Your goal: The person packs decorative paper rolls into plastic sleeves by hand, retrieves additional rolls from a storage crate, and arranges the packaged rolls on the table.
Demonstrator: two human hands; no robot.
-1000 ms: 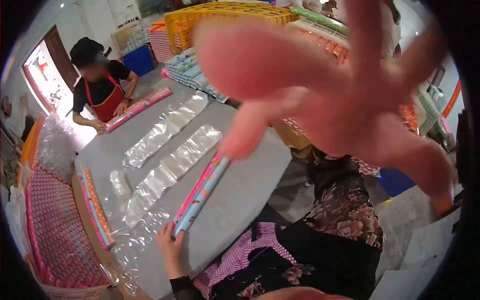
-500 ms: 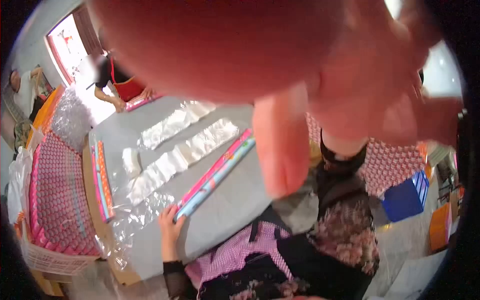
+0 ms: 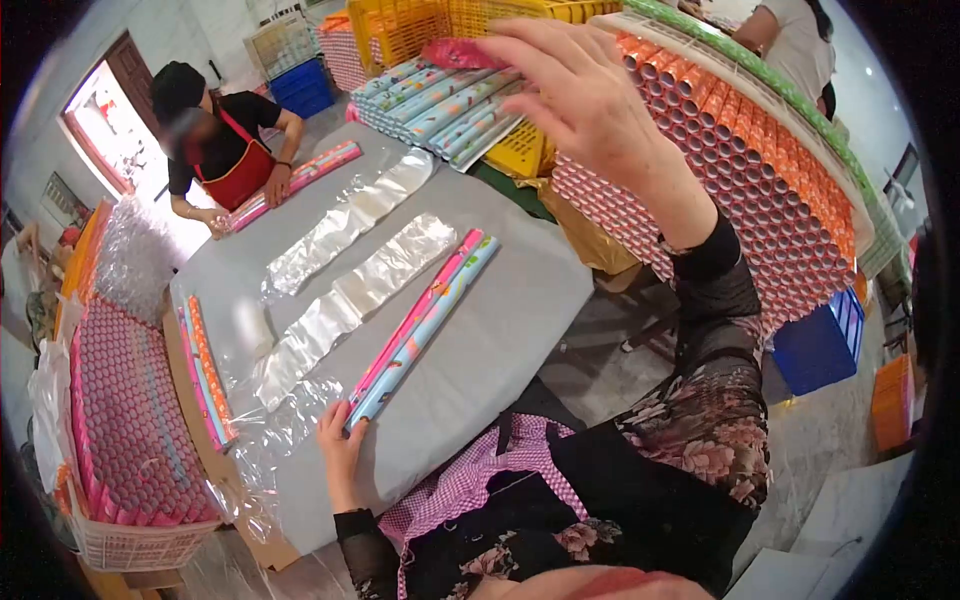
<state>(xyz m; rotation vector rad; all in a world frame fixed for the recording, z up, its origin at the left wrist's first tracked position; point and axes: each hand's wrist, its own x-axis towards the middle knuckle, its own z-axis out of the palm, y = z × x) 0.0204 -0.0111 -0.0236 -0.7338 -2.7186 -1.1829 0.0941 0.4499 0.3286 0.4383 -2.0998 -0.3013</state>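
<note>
Two wrapped rolls lie side by side on the grey table, a pink roll and a light blue roll. My left hand grips their near ends, fingers over the pink one and thumb by the blue. Raised high on the right is my right hand, its fingers spread and partly curved, with nothing visible in it. Behind its fingertips a dark pink piece shows over a stack of light blue rolls. Clear plastic sleeves lie flat left of the two rolls.
Across the table a co-worker in a red apron handles a pink roll. Packed rolls fill a basket at left and a large stack at right. A blue crate stands on the floor. More rolls lie at the table's left edge.
My right hand has moved away from the camera, uncovering the stacks behind it. My left hand stays at the near ends of the two rolls.
</note>
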